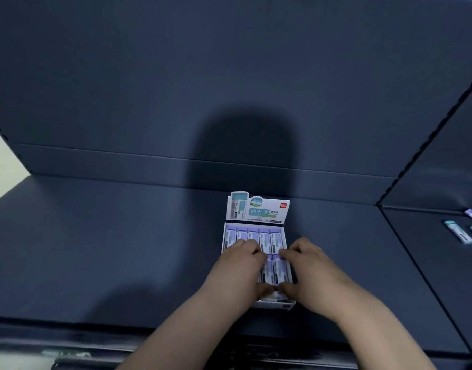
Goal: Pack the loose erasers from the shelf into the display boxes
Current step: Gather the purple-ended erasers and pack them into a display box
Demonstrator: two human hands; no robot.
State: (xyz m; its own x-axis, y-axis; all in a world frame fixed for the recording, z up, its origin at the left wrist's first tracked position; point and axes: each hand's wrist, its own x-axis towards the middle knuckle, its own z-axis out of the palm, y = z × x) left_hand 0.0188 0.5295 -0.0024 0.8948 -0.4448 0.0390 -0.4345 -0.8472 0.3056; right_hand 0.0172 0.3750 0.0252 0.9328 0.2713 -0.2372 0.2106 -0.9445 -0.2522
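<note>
Both hands are down in the display box (pixel 272 305) right now, and it sits on the dark blue shelf (pixel 96 249) a little right of the middle, its white front wall close to the shelf's front edge. The box's header card (pixel 259 209) stands up at the far side, facing the front edge, printed in teal and white with a small red logo in its upper right corner. Behind the knuckles the far row of erasers (pixel 264 237) is packed side by side, purple tops toward the shelf's back edge. The left hand (pixel 240 265) comes in over the left half of the box, fingers curled down at the seam between the rows and thumb tucked at the front wall, so its grip is clamped end to end on the near row of erasers (pixel 273 271). The right hand (pixel 309 268) mirrors it on the right half, fingertips nearly meeting the left hand's, thumb low by the front wall, its grip closed on that same near row. Over on the neighbouring shelf section (pixel 421 276), past the dark seam, the loose erasers (pixel 459 235) lie flat near the right edge, well apart from the box. Rising from the back edge is the blue back panel (pixel 123 76), with a rounded shadow (pixel 245 145) falling on it directly above the box.
</note>
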